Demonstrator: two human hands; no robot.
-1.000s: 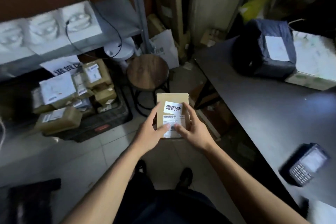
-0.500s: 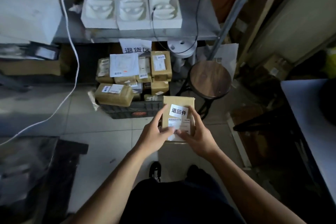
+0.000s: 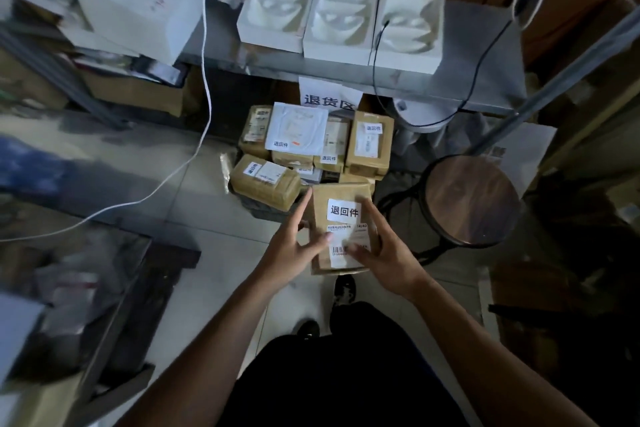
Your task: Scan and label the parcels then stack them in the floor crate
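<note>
A brown cardboard parcel [image 3: 341, 198] with a white label and a barcode sticker is held out in front of me above the floor. My left hand [image 3: 294, 246] grips its left edge with the thumb on the sticker. My right hand [image 3: 384, 250] grips its right edge, thumb on the front. Just beyond it the dark floor crate [image 3: 263, 206] holds several labelled brown and white parcels [image 3: 265, 182] stacked under a metal shelf.
A round wooden stool [image 3: 471, 201] stands right of the crate. The metal shelf [image 3: 478, 76] above carries three white foam moulds [image 3: 341, 22] and a white box [image 3: 138, 0]. A white cable [image 3: 204, 87] hangs at the left. Dark clutter lies at the lower left.
My view has swung left from the grey table to the crate, and I have stepped closer to it. Both hands have kept hold of the parcel throughout.
</note>
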